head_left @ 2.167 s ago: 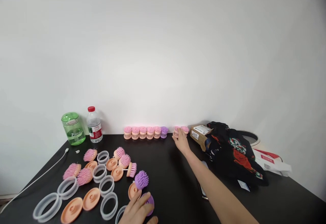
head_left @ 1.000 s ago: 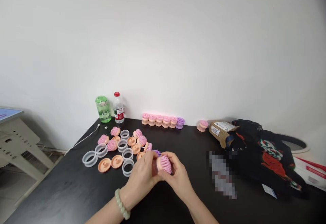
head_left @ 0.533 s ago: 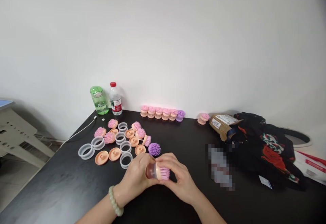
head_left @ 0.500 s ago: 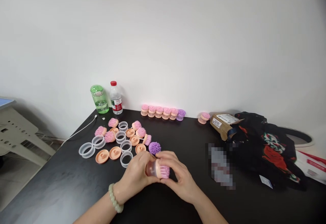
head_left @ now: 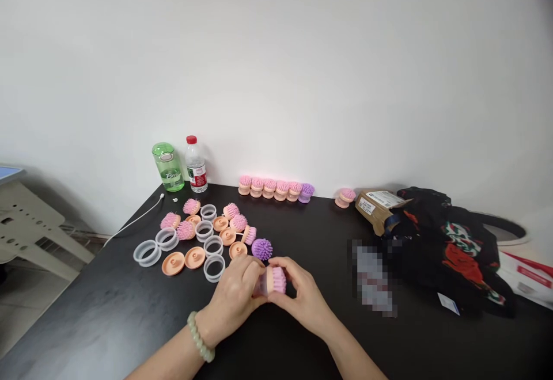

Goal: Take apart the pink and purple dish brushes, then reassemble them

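Our right hand [head_left: 301, 292] has left the wall [head_left: 276, 80]; with our left hand [head_left: 235, 288] it grips a pink-bristled brush [head_left: 279, 280], long axis sideways, bristles rightward.

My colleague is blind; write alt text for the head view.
Left hand and right hand hold a pink-bristled brush at a black table. Loose brush heads, clear rings and orange discs lie at left; more brushes line the wall.
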{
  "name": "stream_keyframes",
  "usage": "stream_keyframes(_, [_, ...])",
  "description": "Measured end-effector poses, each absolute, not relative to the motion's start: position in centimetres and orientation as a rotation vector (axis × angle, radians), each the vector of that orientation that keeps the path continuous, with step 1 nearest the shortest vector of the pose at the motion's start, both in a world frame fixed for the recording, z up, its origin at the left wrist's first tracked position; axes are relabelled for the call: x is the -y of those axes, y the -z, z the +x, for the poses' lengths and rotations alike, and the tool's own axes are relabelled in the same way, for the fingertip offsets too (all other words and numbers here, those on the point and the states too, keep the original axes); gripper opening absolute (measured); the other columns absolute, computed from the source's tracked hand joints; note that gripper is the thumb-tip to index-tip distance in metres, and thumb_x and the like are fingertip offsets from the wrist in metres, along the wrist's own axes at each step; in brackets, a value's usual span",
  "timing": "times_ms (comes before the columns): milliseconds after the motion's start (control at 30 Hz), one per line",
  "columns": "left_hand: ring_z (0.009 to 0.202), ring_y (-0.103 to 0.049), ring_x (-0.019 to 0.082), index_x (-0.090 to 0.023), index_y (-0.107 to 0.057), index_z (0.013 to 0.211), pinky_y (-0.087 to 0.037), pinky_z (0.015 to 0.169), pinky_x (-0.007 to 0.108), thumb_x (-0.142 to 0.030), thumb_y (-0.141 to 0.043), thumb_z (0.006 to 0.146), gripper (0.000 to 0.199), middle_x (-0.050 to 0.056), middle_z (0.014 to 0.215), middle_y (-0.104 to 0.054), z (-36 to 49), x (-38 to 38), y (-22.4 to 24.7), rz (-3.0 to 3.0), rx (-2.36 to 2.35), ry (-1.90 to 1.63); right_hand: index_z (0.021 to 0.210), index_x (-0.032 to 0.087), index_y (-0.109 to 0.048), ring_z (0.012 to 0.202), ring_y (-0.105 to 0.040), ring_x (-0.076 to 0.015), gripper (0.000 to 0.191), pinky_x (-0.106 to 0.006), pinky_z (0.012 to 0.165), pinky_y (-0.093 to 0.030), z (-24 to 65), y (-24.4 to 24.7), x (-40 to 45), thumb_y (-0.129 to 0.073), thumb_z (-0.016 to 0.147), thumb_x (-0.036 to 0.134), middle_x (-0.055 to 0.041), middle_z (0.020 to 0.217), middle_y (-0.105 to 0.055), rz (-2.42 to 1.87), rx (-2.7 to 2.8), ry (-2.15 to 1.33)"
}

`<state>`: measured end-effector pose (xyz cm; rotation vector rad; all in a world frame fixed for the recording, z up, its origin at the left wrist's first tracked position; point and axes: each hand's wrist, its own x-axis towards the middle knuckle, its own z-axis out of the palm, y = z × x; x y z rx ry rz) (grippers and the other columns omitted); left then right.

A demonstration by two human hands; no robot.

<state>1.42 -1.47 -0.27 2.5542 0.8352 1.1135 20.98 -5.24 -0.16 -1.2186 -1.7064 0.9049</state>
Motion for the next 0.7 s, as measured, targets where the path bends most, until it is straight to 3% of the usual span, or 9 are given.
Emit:
stream_keyframes(133, [0.088,-0.059,0.024,-0.019,-0.049,0.107,-0.053,0.074,0.038,-0.008,-0.076,0.076,0.043,0.007,0.101,-0.062,1.4,1.4,0.5,2.558,-0.855,-1.106,0.135,0.029,-0.05,0.124,-0.055,-0.0299,0.07,-0.043,0.102,-0.048,21.0,0.3,5.1,-0.08,0.072,0.025,-0.0088,0.135,-0.056,-1.193,1.707,-0.916])
stream_keyframes(267, [0.089,-0.059,0.023,-0.02,-0.049,0.104,-0.052,0.075,0.037,-0.005,-0.072,0.077,0.039,0.007,0.103,-0.061,1.3,1.5,0.6,2.558,-0.821,-1.098,0.12,0.026,-0.061,0.109,-0.063,-0.0278,0.048,-0.043,0.097,-0.051,20.9,0.2,5.1,-0.078,0.075,0.025,-0.007,0.117,-0.065,-1.235,1.715,-0.901])
stream_keyframes(400, [0.091,-0.059,0.025,-0.02,-0.048,0.11,-0.052,0.078,0.039,-0.007,-0.071,0.079,0.04,0.008,0.105,-0.062,1.3,1.6,0.5,2.577,-0.814,-1.108,0.133,0.029,-0.052,0.12,-0.058,-0.0293,0.071,-0.042,0.097,-0.052,20.7,0.2,5.3,-0.083,0.069,0.024,-0.0081,0.132,-0.057,-1.216,1.678,-0.965])
stream_keyframes(533, [0.091,-0.06,0.024,-0.021,-0.05,0.107,-0.051,0.078,0.038,-0.008,-0.067,0.083,0.033,0.008,0.104,-0.062,1.5,1.6,0.7,2.583,-0.792,-1.11,0.117,0.025,-0.061,0.099,-0.065,-0.0252,0.046,-0.038,0.088,-0.054,20.6,0.3,5.2,-0.08,0.074,0.029,-0.0057,0.109,-0.066,-1.243,1.725,-0.881])
stream_keyframes(700, [0.085,-0.061,0.024,-0.021,-0.054,0.1,-0.049,0.072,0.034,-0.022,-0.085,0.069,0.043,0.005,0.097,-0.065,1.5,1.8,0.2,2.421,-0.931,-0.974,0.11,0.028,-0.065,0.103,-0.062,-0.0237,0.04,-0.035,0.092,-0.05,21.5,-1.0,5.3,-0.081,0.075,0.021,-0.0052,0.113,-0.063,-1.06,1.84,-0.762])
